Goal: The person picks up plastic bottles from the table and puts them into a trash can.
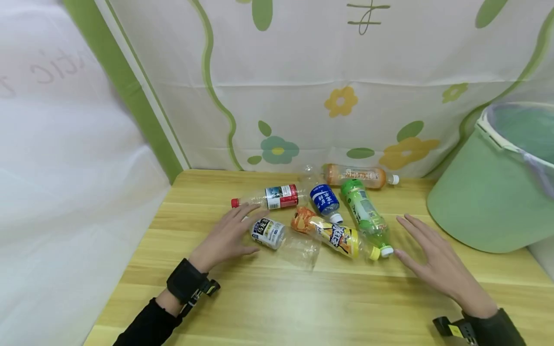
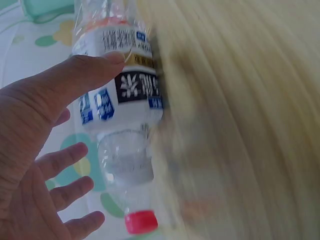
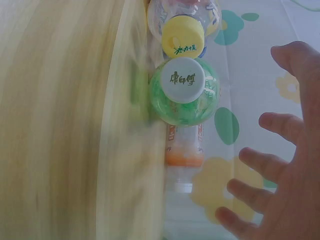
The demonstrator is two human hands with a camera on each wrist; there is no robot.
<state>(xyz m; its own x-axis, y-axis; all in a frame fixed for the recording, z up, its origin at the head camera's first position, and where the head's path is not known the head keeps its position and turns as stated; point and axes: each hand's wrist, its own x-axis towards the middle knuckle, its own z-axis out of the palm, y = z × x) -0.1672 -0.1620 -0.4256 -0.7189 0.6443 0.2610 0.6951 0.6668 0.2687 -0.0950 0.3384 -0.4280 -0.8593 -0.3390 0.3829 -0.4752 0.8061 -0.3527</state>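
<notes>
Several plastic bottles lie on the wooden table. My left hand (image 1: 227,236), fingers spread, is nearest the clear bottle with a white-and-black label (image 1: 268,233). In the left wrist view the thumb overlaps that label; whether it touches I cannot tell. Just beyond lies a red-capped bottle (image 1: 281,196). My right hand (image 1: 437,257) hovers with fingers apart, right of the green bottle with a white cap (image 1: 367,216). Beside that one is a yellow-capped bottle with an orange label (image 1: 331,231). Behind them are a blue-labelled bottle (image 1: 324,198) and an orange-ended bottle (image 1: 357,176).
A green bin (image 1: 480,202) with a thin bag over its rim stands at the right of the table (image 1: 303,307). A white cloth with printed flowers (image 1: 294,62) hangs behind, and a white sheet (image 1: 65,192) covers the left side.
</notes>
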